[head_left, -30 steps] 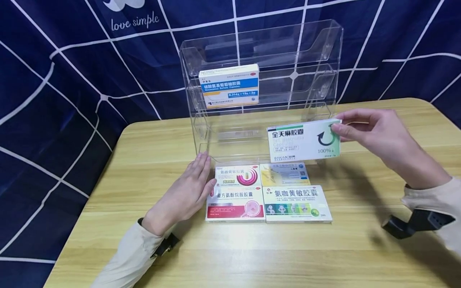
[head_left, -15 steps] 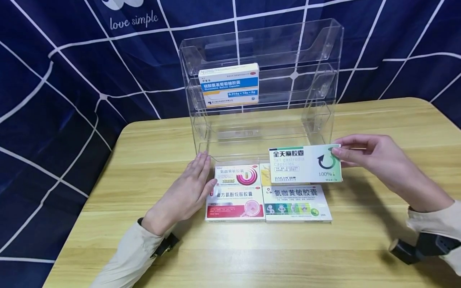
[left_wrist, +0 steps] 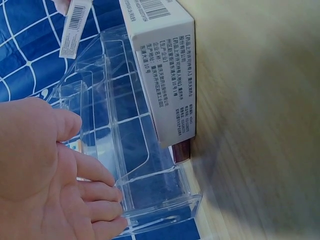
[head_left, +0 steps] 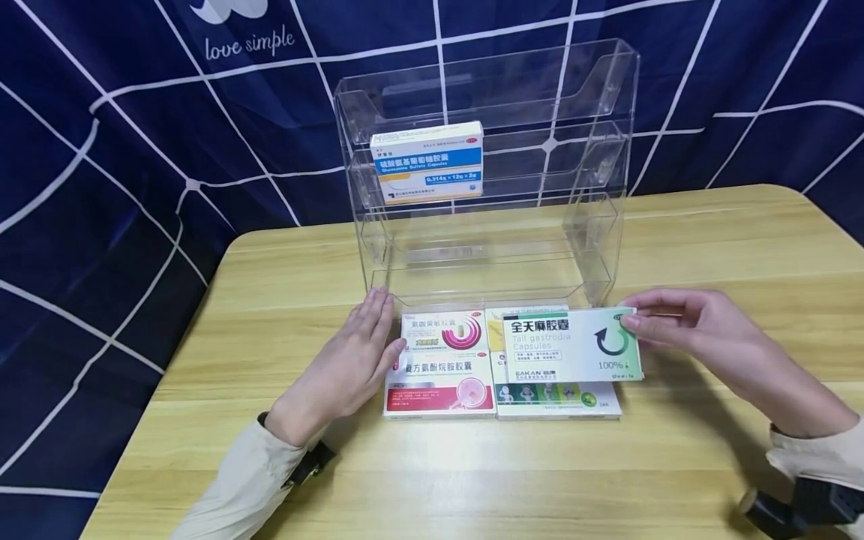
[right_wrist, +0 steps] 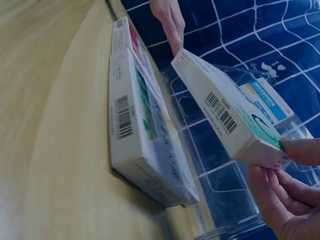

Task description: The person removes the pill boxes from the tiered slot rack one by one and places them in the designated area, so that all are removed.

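Note:
My right hand (head_left: 688, 330) pinches the right end of a white and green medicine box (head_left: 570, 345) between thumb and fingers. In the right wrist view that medicine box (right_wrist: 225, 110) is raised off the table, above the flat boxes. Beneath it in the head view lies a white box with a green picture strip (head_left: 553, 397), partly covered, and behind that a yellow and white box (head_left: 496, 322). My left hand (head_left: 344, 364), fingers straight, rests beside the clear rack's front left corner, next to a red and white box (head_left: 439, 382) and a pink-ringed box (head_left: 442, 330).
A clear plastic rack (head_left: 486, 277) with stepped tiers stands at the back of the wooden table (head_left: 432, 480). One blue and white medicine box (head_left: 428, 165) leans upright in its upper left part. A dark blue curtain (head_left: 135, 150) with white lines hangs behind.
My right hand has brought the white and green medicine box down and toward me, from in front of the rack to over the flat boxes. My left hand stays in place.

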`<state>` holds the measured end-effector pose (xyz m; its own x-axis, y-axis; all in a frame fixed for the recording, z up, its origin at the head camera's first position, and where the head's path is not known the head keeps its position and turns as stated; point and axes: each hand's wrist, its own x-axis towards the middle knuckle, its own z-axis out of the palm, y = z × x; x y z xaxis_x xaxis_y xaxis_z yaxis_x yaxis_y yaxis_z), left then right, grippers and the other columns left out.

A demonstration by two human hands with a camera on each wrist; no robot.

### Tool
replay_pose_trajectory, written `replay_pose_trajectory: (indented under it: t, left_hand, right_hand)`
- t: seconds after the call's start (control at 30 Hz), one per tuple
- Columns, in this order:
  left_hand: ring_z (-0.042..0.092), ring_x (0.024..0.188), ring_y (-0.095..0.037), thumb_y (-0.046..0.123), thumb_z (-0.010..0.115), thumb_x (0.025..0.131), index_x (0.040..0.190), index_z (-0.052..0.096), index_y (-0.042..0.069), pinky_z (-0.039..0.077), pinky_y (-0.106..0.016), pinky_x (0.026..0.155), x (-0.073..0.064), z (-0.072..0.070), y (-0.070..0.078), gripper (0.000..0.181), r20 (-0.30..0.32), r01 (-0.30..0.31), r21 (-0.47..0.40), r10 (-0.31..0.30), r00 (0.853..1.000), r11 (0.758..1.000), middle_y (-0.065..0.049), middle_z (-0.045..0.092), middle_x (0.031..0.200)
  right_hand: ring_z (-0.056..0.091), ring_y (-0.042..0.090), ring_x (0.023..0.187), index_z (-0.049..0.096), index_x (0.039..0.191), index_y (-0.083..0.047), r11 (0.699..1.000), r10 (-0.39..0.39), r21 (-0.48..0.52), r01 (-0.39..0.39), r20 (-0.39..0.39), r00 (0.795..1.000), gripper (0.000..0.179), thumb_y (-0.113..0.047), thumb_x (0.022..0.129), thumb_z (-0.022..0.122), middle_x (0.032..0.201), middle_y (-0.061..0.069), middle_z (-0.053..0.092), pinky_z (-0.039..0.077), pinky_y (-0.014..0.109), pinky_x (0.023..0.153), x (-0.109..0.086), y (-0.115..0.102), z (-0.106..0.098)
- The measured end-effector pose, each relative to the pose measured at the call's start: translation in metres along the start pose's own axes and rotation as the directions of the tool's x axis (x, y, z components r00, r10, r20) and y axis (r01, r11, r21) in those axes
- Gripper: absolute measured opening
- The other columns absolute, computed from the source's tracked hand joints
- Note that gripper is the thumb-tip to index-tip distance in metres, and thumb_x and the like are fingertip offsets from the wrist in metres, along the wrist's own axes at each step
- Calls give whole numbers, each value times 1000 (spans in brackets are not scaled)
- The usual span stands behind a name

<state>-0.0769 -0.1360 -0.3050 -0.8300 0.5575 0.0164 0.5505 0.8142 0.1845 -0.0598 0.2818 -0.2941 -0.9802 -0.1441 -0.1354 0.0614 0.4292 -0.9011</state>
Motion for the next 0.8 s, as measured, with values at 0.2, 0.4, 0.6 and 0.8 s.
replay_pose_trajectory:
  t: [0.2,0.4,0.6,0.8]
  left_hand:
    - [9,146,-34,35,29,106,149,18,-9,13,-43,119,1,1,0,62,4,0,2,0,1000,1000,-25,11,157]
    - [10,146,-34,35,30,106,149,18,-9,13,-43,119,1,0,0,63,-3,-1,11,1,1000,1000,-25,12,157]
    - [10,146,-34,35,30,106,149,19,-9,13,-44,119,1,0,0,63,-4,-2,15,2,1000,1000,-26,13,157]
    - [9,146,-34,35,29,106,149,19,-9,13,-43,119,2,1,-1,62,-2,1,14,-1,1000,1000,-25,13,157]
  right_hand:
    - [68,8,86,67,107,-23,999,19,35,-19,9,1000,18,-11,95,63,96,-7,72,58,24,74,-3,10,2]
    - [69,10,88,67,108,-25,998,48,48,-49,23,999,18,-13,96,61,98,-7,72,57,22,75,-4,12,0]
    - [69,10,89,65,109,-26,996,77,54,-78,25,997,17,-16,96,61,98,-9,72,55,20,75,-4,14,-1]
    - [68,5,90,65,109,-25,995,95,42,-95,17,995,16,-18,96,62,98,-11,71,54,18,75,-5,17,-1]
